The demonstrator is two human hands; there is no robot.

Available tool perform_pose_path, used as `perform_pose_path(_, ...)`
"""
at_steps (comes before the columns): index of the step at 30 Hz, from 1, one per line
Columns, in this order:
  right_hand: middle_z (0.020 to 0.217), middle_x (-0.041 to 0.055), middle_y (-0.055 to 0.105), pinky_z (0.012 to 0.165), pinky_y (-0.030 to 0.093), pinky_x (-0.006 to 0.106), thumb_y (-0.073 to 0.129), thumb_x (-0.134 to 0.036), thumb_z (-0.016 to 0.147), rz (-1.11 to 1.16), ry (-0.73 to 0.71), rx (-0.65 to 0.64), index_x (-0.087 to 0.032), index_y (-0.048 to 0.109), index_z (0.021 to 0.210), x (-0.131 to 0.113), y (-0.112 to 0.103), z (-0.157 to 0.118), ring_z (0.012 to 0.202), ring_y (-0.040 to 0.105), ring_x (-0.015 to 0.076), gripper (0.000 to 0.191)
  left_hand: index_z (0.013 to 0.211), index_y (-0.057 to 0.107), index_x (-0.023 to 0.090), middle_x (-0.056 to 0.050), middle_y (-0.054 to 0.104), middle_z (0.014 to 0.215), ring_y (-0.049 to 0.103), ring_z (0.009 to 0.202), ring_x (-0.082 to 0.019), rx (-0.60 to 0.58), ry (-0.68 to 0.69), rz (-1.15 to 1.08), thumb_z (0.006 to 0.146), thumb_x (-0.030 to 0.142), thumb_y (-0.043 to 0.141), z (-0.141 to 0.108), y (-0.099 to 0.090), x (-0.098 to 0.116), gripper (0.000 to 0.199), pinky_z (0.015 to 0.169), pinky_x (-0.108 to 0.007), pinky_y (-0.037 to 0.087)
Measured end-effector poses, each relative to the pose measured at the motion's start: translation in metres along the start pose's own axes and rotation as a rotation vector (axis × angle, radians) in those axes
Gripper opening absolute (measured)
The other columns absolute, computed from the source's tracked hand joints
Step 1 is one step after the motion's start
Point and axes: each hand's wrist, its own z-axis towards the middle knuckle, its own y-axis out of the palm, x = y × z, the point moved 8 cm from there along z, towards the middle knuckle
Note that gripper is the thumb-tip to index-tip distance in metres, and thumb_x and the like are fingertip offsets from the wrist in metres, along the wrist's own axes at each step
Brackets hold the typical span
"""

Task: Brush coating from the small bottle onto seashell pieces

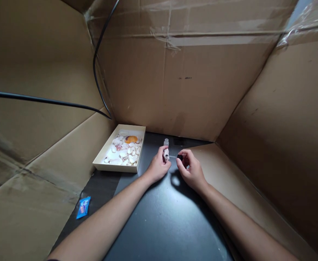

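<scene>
My left hand [159, 165] is closed on a small whitish seashell [166, 155] with dark streaks, holding it between thumb and fingers. My right hand [191, 168] pinches the black cap [180, 157] of a brush applicator. The applicator's thin pale stem [172, 156] points left, its end at or very near the shell; contact is hard to make out. Just beyond my left fingers stands a small clear bottle [166, 141] without a cap, its lower part hidden by the hand.
To the left is a shallow cream box [122, 168] of pale shells, with one orange shell [131, 139] among them. A blue packet [83, 207] lies near the left table edge. Cardboard walls [159, 83] surround the dark table [159, 221]; a black cable [96, 65] hangs at left.
</scene>
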Motion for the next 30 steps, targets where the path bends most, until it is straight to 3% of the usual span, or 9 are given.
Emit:
perform_pose_path(9, 0.066, -0.0041, 0.048, 0.052, 0.037, 0.022, 0.054, -0.031, 0.085, 0.016, 0.059, 0.026, -0.021, 0.051, 0.096, 0.006, -0.002, 0.002, 0.054, 0.045, 0.0107, 0.015, 0.086, 0.046, 0.018, 0.004, 0.046, 0.070, 0.044, 0.063, -0.009, 0.046, -0.040, -0.007, 0.079, 0.011, 0.047, 0.003, -0.004, -0.004, 0.010, 0.061, -0.021, 0.035)
perform_pose_path(12, 0.066, -0.0044, 0.048, 0.053, 0.036, 0.023, 0.052, -0.032, 0.085, 0.039, 0.134, 0.099, -0.020, 0.051, 0.094, 0.015, -0.008, 0.003, 0.055, 0.045, 0.0110, 0.015, 0.088, 0.046, 0.018, 0.003, 0.045, 0.070, 0.043, 0.063, -0.010, 0.057, -0.047, 0.078, 0.079, 0.012, 0.045, 0.002, -0.006, -0.003, 0.011, 0.061, -0.023, 0.036)
perform_pose_path(14, 0.066, -0.0045, 0.048, 0.054, 0.036, 0.023, 0.052, -0.031, 0.084, 0.039, 0.157, 0.127, -0.020, 0.051, 0.092, 0.017, -0.010, 0.004, 0.056, 0.045, 0.0111, 0.014, 0.093, 0.050, 0.018, 0.001, 0.049, 0.076, 0.048, 0.072, -0.013, 0.051, -0.011, 0.208, 0.078, 0.013, 0.047, 0.001, -0.005, 0.002, 0.017, 0.069, -0.025, 0.041)
perform_pose_path(17, 0.064, -0.0055, 0.045, 0.055, 0.035, 0.024, 0.055, -0.029, 0.080, 0.011, 0.170, 0.148, -0.021, 0.051, 0.088, 0.018, -0.013, 0.005, 0.055, 0.042, 0.0109, 0.012, 0.113, 0.054, 0.021, -0.006, 0.056, 0.106, 0.049, 0.103, -0.021, 0.000, 0.074, 0.479, 0.077, 0.016, 0.050, -0.003, 0.001, 0.011, 0.037, 0.091, -0.035, 0.041)
perform_pose_path(19, 0.062, -0.0059, 0.043, 0.055, 0.035, 0.024, 0.055, -0.029, 0.078, 0.005, 0.179, 0.162, -0.021, 0.051, 0.087, 0.018, -0.014, 0.004, 0.055, 0.041, 0.0110, 0.013, 0.125, 0.052, 0.024, -0.008, 0.052, 0.122, 0.043, 0.116, -0.026, -0.064, 0.092, 0.619, 0.078, 0.019, 0.050, -0.006, 0.008, 0.013, 0.047, 0.098, -0.040, 0.037)
perform_pose_path(22, 0.062, -0.0059, 0.042, 0.056, 0.035, 0.024, 0.055, -0.030, 0.078, 0.020, 0.186, 0.178, -0.020, 0.052, 0.089, 0.020, -0.016, 0.004, 0.056, 0.041, 0.0114, 0.014, 0.123, 0.054, 0.023, -0.009, 0.052, 0.124, 0.043, 0.118, -0.028, -0.110, 0.073, 0.723, 0.080, 0.022, 0.048, -0.008, 0.012, 0.012, 0.043, 0.097, -0.042, 0.037)
perform_pose_path(30, 0.064, -0.0054, 0.044, 0.056, 0.035, 0.024, 0.054, -0.028, 0.079, 0.061, 0.151, 0.127, -0.020, 0.052, 0.089, 0.016, -0.012, 0.005, 0.057, 0.042, 0.0114, 0.014, 0.110, 0.055, 0.021, -0.008, 0.054, 0.113, 0.046, 0.107, -0.026, -0.093, 0.089, 0.753, 0.078, 0.023, 0.051, -0.009, 0.011, 0.011, 0.032, 0.090, -0.039, 0.038)
